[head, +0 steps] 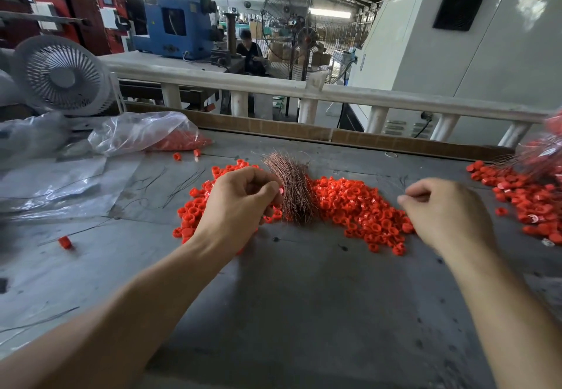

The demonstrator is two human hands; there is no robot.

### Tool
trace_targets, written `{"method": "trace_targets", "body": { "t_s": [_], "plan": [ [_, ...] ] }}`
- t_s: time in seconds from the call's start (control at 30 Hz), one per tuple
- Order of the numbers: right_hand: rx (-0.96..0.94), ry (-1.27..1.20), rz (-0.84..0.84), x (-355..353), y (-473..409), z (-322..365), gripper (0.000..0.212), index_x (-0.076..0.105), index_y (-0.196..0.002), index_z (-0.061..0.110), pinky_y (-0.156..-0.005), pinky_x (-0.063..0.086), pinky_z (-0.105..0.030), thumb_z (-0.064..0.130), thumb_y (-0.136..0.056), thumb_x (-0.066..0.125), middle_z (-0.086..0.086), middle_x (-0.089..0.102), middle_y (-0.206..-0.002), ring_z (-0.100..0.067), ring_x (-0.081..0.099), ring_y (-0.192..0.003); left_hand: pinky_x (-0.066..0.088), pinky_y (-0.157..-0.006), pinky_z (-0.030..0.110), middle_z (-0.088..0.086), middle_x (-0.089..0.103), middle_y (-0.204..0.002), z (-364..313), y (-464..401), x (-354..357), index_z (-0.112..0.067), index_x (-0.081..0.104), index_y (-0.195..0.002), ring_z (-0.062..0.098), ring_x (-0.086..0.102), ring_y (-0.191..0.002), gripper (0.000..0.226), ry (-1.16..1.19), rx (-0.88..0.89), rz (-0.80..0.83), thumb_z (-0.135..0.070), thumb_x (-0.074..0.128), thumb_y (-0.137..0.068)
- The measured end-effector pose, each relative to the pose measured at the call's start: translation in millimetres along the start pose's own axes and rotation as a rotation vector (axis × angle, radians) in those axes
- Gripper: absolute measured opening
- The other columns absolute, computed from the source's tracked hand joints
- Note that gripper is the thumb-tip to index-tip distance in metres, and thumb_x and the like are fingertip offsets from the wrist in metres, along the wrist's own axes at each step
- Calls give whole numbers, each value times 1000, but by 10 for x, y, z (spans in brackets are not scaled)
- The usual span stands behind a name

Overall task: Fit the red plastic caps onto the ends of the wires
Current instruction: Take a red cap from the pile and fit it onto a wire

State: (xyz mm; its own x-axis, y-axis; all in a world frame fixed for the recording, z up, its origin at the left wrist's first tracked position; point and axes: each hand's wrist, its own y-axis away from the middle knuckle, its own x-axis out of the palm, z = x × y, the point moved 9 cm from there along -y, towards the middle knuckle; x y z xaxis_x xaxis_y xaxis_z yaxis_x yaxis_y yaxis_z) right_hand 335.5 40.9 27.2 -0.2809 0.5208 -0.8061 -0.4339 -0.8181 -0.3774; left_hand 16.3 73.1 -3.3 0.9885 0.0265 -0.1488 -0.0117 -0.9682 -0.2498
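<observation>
A bundle of copper-coloured wires (pixel 292 189) lies across the middle of a wide heap of red plastic caps (pixel 359 209) on the grey table (pixel 304 312), its frayed ends fanning toward the far side. The left hand (pixel 240 203) sits just left of the bundle, fingers curled, thumb and fingertips pinching what looks like a single red cap (pixel 280 190) against the wires. The right hand (pixel 444 209) is over the right edge of the heap, fingers curled and thumb pressed to forefinger; whether a thin wire is pinched there is too fine to tell. A second pile of caps (pixel 523 203) lies at the far right. At the far left, a clear plastic bag (pixel 146 133) spills more caps, beside a small white fan (pixel 62 75). Loose dark wire strands (pixel 182 184) lie left of the heap.
</observation>
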Motion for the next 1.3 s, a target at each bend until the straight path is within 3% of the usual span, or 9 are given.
{"method": "trace_targets", "body": {
  "t_s": [0.17, 0.33, 0.5, 0.7, 0.8, 0.9, 1.0, 1.2, 1.3],
  "plan": [
    [-283, -198, 40, 201, 303, 641, 4, 77, -83, 27, -81, 53, -31, 24, -86, 76, 8, 75, -90, -16, 67, -86, 61, -72, 41, -1, 75, -78, -39, -13, -32, -23, 75, -86, 16, 69, -68, 13, -180, 82, -14, -13, 71, -92],
    [-510, -210, 134, 436, 598, 1039, 12, 72, -82, 25, -77, 49, -33, 33, -84, 80, 11, 65, -84, -12, 59, -82, 61, -77, 47, -6, 74, -74, -25, -35, -40, -26, 75, -84, 14, 71, -70, 11, -247, 90, -28, -17, 74, -90],
    [-433, -152, 121, 561, 672, 1096, 38, 67, -79, 23, -65, 45, -33, 59, -86, 71, 9, 67, -76, -15, 61, -76, 61, -74, 44, -10, 73, -74, -21, -54, -33, -28, 75, -83, 10, 70, -70, 9, -302, 111, -41, -21, 74, -89],
    [-375, -203, 202, 686, 696, 1103, 23, 70, -83, 24, -67, 49, -31, 45, -91, 70, 10, 71, -76, -15, 67, -77, 56, -65, 33, -7, 73, -74, -49, -29, 48, -25, 75, -81, 9, 66, -65, 9, -336, 131, -1, -24, 73, -90],
    [-353, -338, 266, 690, 711, 1069, 25, 69, -76, 23, -63, 50, -34, 45, -88, 73, 12, 68, -68, -8, 63, -67, 50, -54, 34, 2, 73, -69, -25, -10, 130, -19, 74, -73, 12, 59, -51, 28, -390, 93, 83, -37, 68, -95],
    [-378, -487, 329, 642, 754, 1082, 29, 66, -69, 22, -50, 39, -28, 41, -89, 75, 15, 60, -56, -3, 51, -50, 47, -49, 35, 7, 73, -67, 13, 14, 197, -16, 75, -69, 15, 56, -50, 44, -396, 22, 182, -48, 62, -98],
    [-423, -580, 406, 585, 824, 1144, 28, 67, -71, 20, -47, 33, -22, 38, -90, 76, 13, 56, -53, -2, 45, -48, 41, -54, 34, 17, 73, -75, 18, 43, 205, -17, 78, -73, 21, 50, -56, 42, -331, -36, 214, -50, 64, -95],
    [-387, -615, 520, 620, 869, 1213, 32, 63, -72, 14, -58, 41, -43, 37, -90, 75, 4, 55, -58, -6, 45, -56, 33, -40, 18, 4, 56, -56, -2, 47, 187, -8, 76, -77, 8, 41, -44, 29, -156, -91, 199, -33, 75, -91],
    [-288, -583, 589, 712, 831, 1160, 31, 68, -73, 11, -62, 44, -43, 37, -89, 75, 0, 63, -61, -8, 51, -58, 33, -43, 20, 25, 63, -69, -51, 45, 158, -9, 75, -74, 12, 41, -48, 28, -107, -63, 175, -31, 75, -91]
  ]
}}
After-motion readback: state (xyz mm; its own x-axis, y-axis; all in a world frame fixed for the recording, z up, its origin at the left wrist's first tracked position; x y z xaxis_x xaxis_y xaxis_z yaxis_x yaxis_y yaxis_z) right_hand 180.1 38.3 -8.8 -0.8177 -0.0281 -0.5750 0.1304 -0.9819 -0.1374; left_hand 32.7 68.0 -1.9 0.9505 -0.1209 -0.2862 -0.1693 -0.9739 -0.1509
